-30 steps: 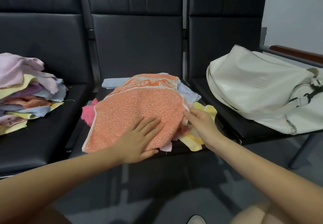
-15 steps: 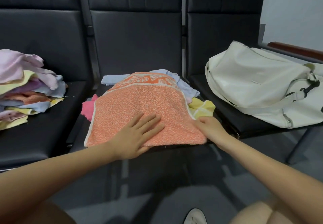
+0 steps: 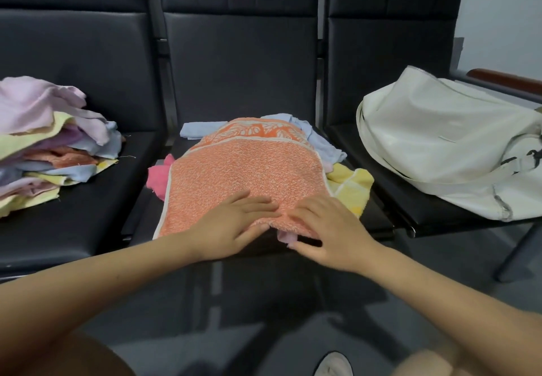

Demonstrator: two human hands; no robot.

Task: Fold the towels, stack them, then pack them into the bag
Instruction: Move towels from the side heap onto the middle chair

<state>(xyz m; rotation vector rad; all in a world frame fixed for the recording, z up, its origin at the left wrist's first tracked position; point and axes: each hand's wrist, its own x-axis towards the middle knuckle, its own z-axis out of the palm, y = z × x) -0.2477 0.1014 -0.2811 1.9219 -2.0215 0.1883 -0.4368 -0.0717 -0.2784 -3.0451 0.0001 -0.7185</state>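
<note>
while both flat, open hands, left hand (image 3: 234, 223) and right hand (image 3: 328, 229), press its near edge, orange towel (image 3: 246, 170) lies beneath.

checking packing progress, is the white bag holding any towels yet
Cannot tell. The white leather bag lies on its side on the right black seat, its opening not in view; no towel shows at it.

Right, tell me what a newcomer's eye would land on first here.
First the orange terry towel spread over a heap of coloured cloths on the middle black seat, with the left hand and right hand flat on its near edge. Then the big cream leather bag lying on the right seat, and the loose pile of pastel towels on the left seat.
</note>
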